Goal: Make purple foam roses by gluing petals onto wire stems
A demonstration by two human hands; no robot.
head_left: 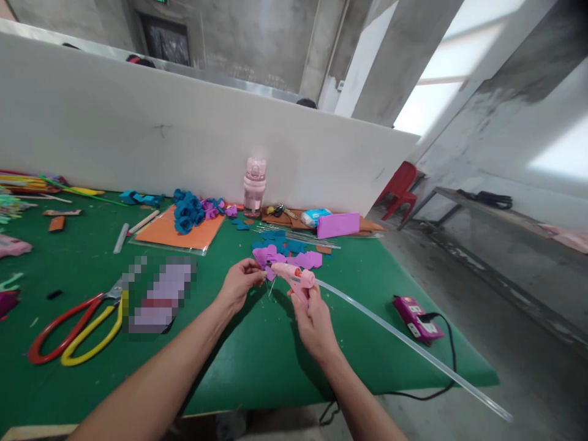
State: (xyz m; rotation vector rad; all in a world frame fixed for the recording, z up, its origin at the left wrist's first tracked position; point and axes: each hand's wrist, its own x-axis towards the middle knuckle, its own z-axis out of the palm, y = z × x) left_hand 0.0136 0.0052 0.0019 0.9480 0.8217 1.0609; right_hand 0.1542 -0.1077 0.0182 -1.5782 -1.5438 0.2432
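My right hand (316, 324) is wrapped round the handle of a pink glue gun (294, 277). A long clear glue stick (390, 331) runs out of its back end, down to the right past the table edge. My left hand (239, 286) pinches a purple petal-shaped piece (263, 256) with thin wire below it. The gun's nozzle points at this piece; whether they touch I cannot tell. Just behind lie purple cut pieces (312, 260) and blue cut pieces (294, 246).
Large scissors (94, 327) with red and yellow handles lie left on the green table (220, 373). Blue flowers (187, 211) rest on an orange sheet (158, 231). A pink bottle (254, 187) stands by the white partition (197, 135). A purple box (418, 320) with a black cable sits right.
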